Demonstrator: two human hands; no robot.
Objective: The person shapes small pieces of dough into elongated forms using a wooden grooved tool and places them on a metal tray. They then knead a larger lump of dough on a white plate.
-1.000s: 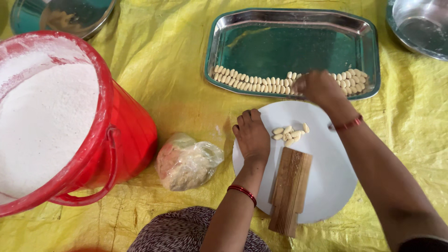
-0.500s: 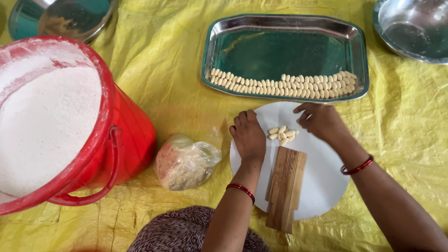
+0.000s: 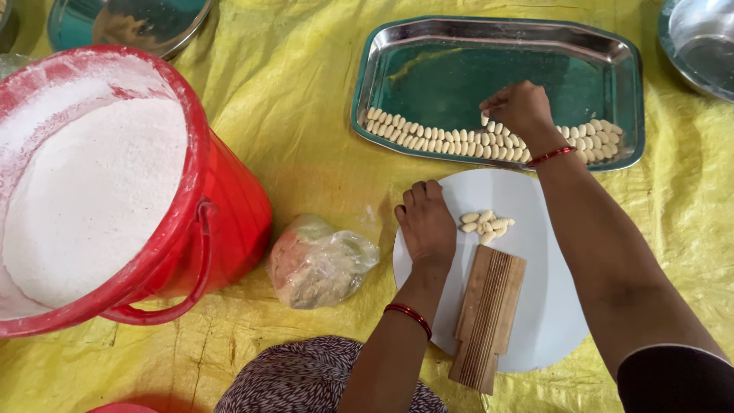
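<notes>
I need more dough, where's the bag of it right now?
The bag of dough lies on the yellow sheet, between the red bucket and the left hand.

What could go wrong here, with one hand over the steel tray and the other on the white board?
The right hand hovers over the row of small pale dough pieces in the rectangular steel tray and might knock them. The ridged wooden paddle overhangs the round white board and could tip.

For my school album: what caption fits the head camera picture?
Right hand sets a dough piece in the steel tray; left hand rests on the white board.
</notes>
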